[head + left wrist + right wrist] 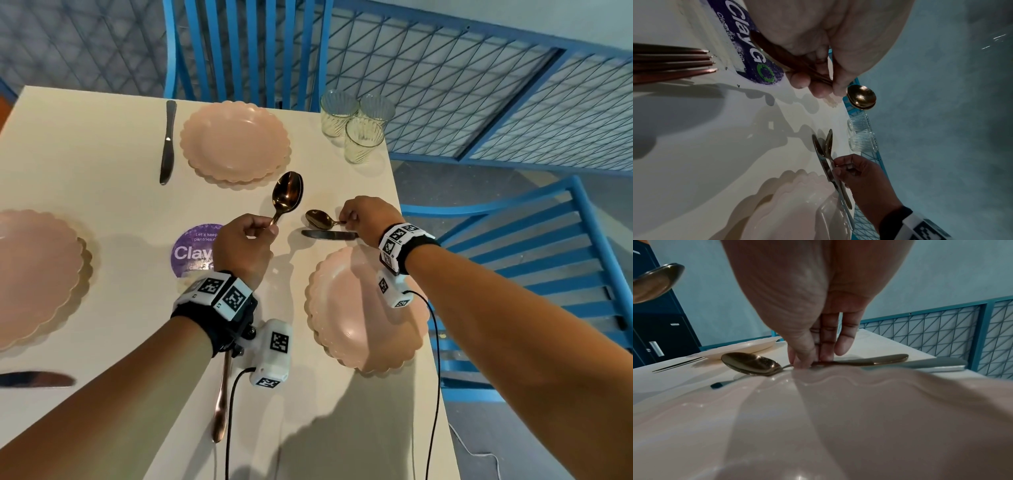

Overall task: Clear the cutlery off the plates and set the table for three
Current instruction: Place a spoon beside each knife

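Note:
My left hand grips the handles of what look like two stacked copper spoons, bowls raised above the table between the far pink plate and the near right pink plate. My right hand pinches the handle of another copper spoon, also seen as the spoon in the right wrist view. It lies low at the table just beyond a knife at the right plate's far rim. A third pink plate sits at the left.
One knife lies left of the far plate and another knife at the near left. A copper fork lies under my left wrist. Three glasses cluster at the far right corner. Blue chairs flank the table; a purple sticker marks its middle.

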Tool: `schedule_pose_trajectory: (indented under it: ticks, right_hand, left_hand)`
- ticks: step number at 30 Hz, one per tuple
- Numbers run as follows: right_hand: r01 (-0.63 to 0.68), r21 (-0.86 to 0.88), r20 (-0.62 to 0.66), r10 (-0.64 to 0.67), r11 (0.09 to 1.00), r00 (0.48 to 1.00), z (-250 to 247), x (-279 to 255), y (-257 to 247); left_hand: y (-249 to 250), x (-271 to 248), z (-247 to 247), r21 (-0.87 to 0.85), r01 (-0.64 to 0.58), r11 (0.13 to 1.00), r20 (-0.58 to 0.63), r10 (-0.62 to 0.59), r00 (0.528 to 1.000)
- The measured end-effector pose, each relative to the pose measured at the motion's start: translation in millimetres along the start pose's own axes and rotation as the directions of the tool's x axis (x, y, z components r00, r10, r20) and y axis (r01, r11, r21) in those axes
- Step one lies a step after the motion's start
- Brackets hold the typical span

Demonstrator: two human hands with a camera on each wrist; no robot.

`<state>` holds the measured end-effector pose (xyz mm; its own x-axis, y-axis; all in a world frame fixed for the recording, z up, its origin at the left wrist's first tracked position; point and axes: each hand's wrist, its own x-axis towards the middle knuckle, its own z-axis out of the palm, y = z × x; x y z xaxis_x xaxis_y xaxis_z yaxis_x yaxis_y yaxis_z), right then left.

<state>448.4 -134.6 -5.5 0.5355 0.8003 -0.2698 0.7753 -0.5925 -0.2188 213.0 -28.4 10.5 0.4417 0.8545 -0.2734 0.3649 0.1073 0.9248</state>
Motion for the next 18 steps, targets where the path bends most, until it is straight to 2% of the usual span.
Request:
schedule_pose_trajectory:
  ticks: [6, 10, 12, 14, 15, 16, 18]
  right_hand:
    - [-0.007, 0.036, 0.006, 0.007, 0.999, 1.000, 1.2, -2.3, 1.2]
    - [-0.026, 0.128, -0.034, 0.031, 0.991, 0.999, -8.8, -9.9, 5.3]
    - [-0.067, 0.212, -0.173, 0.105, 0.975, 0.979, -25.4, -19.9, 13.0]
    - [-0.104, 0.326, -0.370, 0.228, 0.940, 0.901, -48.9, -41.9, 17.9]
    - [-0.072, 0.349, -0.467, 0.240, 0.934, 0.851, -60.0, -55.5, 15.5]
    - [-0.002, 0.331, -0.544, 0.193, 0.944, 0.817, -68.4, -70.4, 8.5]
    - [0.228, 0.219, -0.576, -0.063, 0.949, 0.815, -74.3, -96.2, -24.7]
  left_hand:
    - [1.4, -0.5, -0.4, -0.013, 0.026, 1.000, -0.012, -0.026, 1.000]
    - [1.7, -1.9, -1.1, -0.021, 0.028, 0.999, -0.035, -0.029, 0.999]
    - [3.1, -3.0, -5.1, -0.006, 0.024, 1.000, -0.051, -0.024, 0.998]
    - [5.7, -5.3, -11.4, 0.021, 0.003, 1.000, -0.058, -0.002, 0.998]
    - [8.2, -6.7, -16.3, 0.037, -0.020, 0.999, -0.061, 0.023, 0.998]
    - [11.7, -10.0, -21.0, 0.051, -0.044, 0.998, -0.059, 0.047, 0.997]
    - [19.4, -15.4, -31.5, 0.063, -0.078, 0.995, -0.046, 0.081, 0.996]
